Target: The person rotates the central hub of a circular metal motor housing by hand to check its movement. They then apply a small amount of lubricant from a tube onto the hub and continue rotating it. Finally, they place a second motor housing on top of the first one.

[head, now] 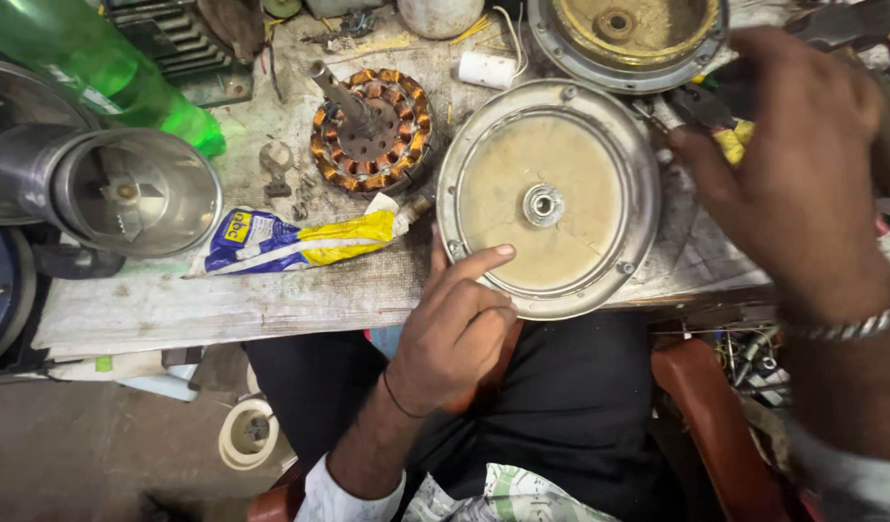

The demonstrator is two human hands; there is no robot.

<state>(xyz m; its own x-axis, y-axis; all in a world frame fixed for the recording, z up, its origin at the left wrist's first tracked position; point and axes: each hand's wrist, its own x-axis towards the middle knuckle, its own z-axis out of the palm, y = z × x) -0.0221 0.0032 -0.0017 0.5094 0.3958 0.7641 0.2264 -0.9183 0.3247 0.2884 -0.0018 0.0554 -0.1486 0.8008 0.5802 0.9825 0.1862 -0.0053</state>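
Head view, looking down on a cluttered bench point(271, 300) covered with worn paper. Left hand point(454, 324) sits at the bench's near edge, index finger stretched out and touching the rim of the round metal motor cover point(561, 242), other fingers curled in loosely, holding nothing. Motor cover lies flat at the near edge, right of centre, tan dusty inside, bearing hole in the middle. Right hand point(793, 174) hovers over the right side of the bench, blurred, fingers wrapped around yellow-handled pliers point(730, 140) just beside the cover's right rim; metal bracelet point(851, 329) on that wrist. Second round cover point(624, 34) rests at the far edge, just behind the first, partly cut off by the frame. Copper-wound stator point(372, 130) with its shaft tilted stands left of the motor cover, towards the middle of the bench. Crumpled blue and yellow tube point(300, 242) lies near the stator, on the near side, its nozzle end pointing at the cover. Steel mixer jar point(126, 193) lies on its side at the left edge, blade visible inside. Green plastic bottle point(97, 68) lies at the far left corner. Small white cylinder point(488, 68) sits near the far edge between stator and second cover. Person's dark trousers show below the bench.
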